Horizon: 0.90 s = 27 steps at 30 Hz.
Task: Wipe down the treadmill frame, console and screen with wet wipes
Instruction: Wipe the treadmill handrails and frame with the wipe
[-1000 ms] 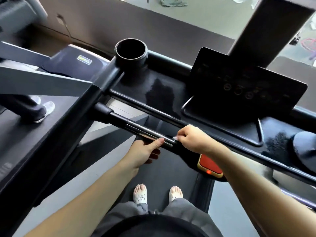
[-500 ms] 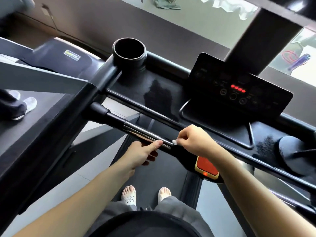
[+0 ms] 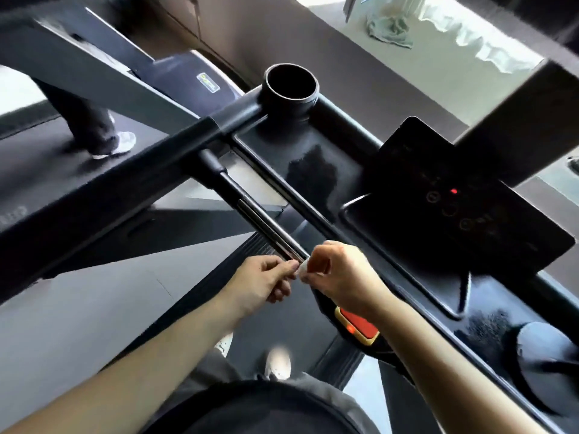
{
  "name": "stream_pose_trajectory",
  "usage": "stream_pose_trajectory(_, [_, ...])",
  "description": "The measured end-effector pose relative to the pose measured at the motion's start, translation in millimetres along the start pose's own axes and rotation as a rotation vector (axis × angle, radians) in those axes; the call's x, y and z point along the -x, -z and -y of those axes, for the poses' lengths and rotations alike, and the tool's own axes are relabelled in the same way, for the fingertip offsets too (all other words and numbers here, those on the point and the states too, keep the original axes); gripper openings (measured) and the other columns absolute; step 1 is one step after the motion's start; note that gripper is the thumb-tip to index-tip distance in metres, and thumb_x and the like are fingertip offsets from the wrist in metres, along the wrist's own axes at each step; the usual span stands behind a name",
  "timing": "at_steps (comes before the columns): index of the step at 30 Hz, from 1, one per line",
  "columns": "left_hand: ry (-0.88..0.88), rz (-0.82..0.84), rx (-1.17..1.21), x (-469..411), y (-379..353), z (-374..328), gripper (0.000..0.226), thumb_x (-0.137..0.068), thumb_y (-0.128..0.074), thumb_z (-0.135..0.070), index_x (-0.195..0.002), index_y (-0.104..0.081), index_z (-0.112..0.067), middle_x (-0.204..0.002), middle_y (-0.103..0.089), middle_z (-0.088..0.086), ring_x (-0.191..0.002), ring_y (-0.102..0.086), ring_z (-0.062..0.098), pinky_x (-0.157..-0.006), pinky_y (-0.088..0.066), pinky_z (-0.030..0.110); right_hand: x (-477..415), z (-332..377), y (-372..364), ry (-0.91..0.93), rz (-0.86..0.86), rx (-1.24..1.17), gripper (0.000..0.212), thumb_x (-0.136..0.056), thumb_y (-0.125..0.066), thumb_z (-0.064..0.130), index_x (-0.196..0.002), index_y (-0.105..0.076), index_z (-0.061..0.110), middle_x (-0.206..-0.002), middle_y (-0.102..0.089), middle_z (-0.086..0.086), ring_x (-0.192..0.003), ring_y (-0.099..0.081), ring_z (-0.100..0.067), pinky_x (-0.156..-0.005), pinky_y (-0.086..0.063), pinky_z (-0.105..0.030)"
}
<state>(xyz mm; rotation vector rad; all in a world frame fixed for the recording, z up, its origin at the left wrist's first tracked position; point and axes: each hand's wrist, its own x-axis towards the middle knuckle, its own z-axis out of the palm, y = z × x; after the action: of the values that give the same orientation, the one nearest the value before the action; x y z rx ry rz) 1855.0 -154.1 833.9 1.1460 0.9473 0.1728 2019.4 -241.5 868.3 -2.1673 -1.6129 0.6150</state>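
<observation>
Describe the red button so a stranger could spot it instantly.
Find the black treadmill console with its dark screen. Nearer the person, where the chrome handlebar ends under the right hand, sits the red button. It alone is a bright pad rimmed in yellow.

Only a tiny scrap of wipe (image 3: 301,271) shows, rest hidden; rt cup holder (image 3: 545,355) blurred; screen (image 3: 454,214) markings unreadable.

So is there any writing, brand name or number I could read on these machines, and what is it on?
No text here reads as words.
Yellow-green label on the neighbouring treadmill's hood: too blurred to read.
Console screen: a red light and round button symbols; the faint marks beside them are unreadable.
Red stop button: no lettering visible.
</observation>
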Motion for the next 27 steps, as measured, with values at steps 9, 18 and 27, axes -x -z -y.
stream_pose_trajectory(9, [-0.136, -0.427, 0.112, 8.4, -54.7, 33.0, 0.019, -0.094, -0.074, -0.02, -0.088, -0.068, -0.002, -0.068, -0.067, 0.006, -0.057, -0.059, 0.01, -0.055, -0.048, 0.023, 20.9, -20.0, 2.8, 0.117, -0.12, -0.143, 0.013, -0.084, -0.074, 0.009, -0.09, -0.073, 0.02, -0.082, -0.069, 0.01, -0.074, -0.064, -0.007, -0.068, -0.053, -0.027])
stream_pose_trajectory(18, [-0.133, -0.704, 0.302, 8.9, -74.3, 41.3, 0.01, -0.092, -0.07, -0.005, -0.088, -0.077, -0.011, -0.081, -0.076, 0.009, -0.071, -0.068, 0.013, -0.057, -0.054, 0.019, 36.7, -29.3, -6.1, 0.203, -0.161, 0.073, 0.027, -0.079, -0.081, 0.025, -0.103, -0.072, 0.018, -0.099, -0.063, 0.006, -0.097, -0.059, -0.018, -0.084, -0.05, -0.031])
stream_pose_trajectory(27, [0.107, -0.511, 0.988, 7.1, -90.4, 18.2, 0.018, -0.092, -0.053, -0.012, -0.092, -0.069, -0.005, -0.078, -0.066, 0.012, -0.068, -0.062, 0.023, -0.068, -0.052, 0.031, 36.4, -35.3, -6.6, 0.212, -0.167, -0.013, 0.016, -0.083, -0.068, 0.016, -0.099, -0.072, 0.018, -0.097, -0.065, 0.007, -0.096, -0.062, -0.017, -0.084, -0.053, -0.037])
